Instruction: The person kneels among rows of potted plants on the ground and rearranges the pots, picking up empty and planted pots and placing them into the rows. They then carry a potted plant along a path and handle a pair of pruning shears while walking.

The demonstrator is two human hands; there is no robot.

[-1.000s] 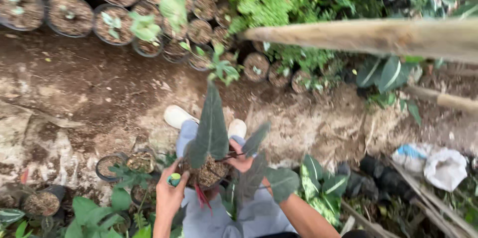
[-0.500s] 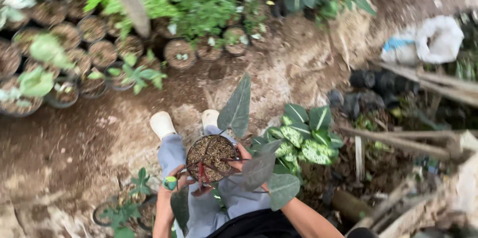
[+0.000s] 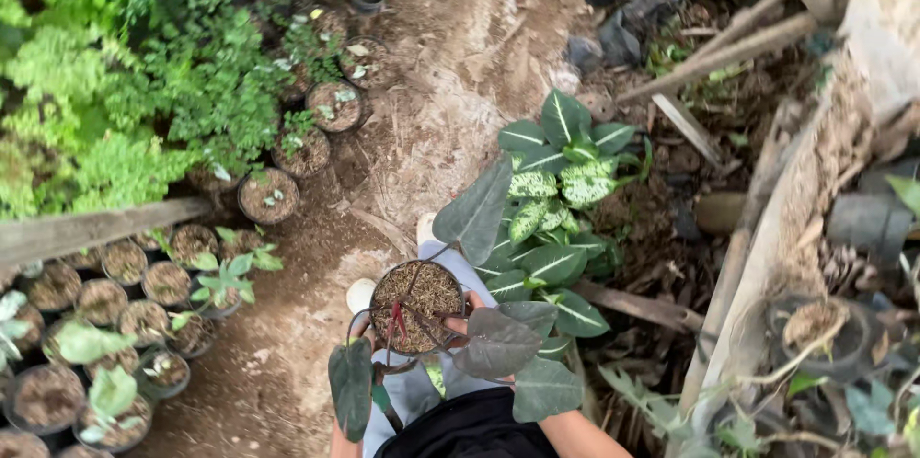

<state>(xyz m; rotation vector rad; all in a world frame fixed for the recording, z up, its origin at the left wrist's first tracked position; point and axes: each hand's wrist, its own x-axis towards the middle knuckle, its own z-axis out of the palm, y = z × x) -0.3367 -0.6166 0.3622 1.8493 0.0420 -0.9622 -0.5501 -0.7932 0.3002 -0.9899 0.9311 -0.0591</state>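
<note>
Pot (image 3: 417,305) of dark-leaved plant sits gripped in both my hands: right hand (image 3: 470,327) on its rim, left hand (image 3: 356,332) mostly hidden behind a leaf (image 3: 350,386). I see white shoes (image 3: 361,294) on the dirt path (image 3: 450,65) below.

Held pot (image 3: 418,307) sits between potted seedlings (image 3: 115,324) leftward and variegated plant (image 3: 561,199) rightward.

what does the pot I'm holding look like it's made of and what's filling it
The pot looks like thin dark plastic, judging by its narrow rim, though little of it shows. Its filling seems dry, fibrous brown material, like husk or chopped fern root, not fine soil; the strands look coarse and matte.
</note>
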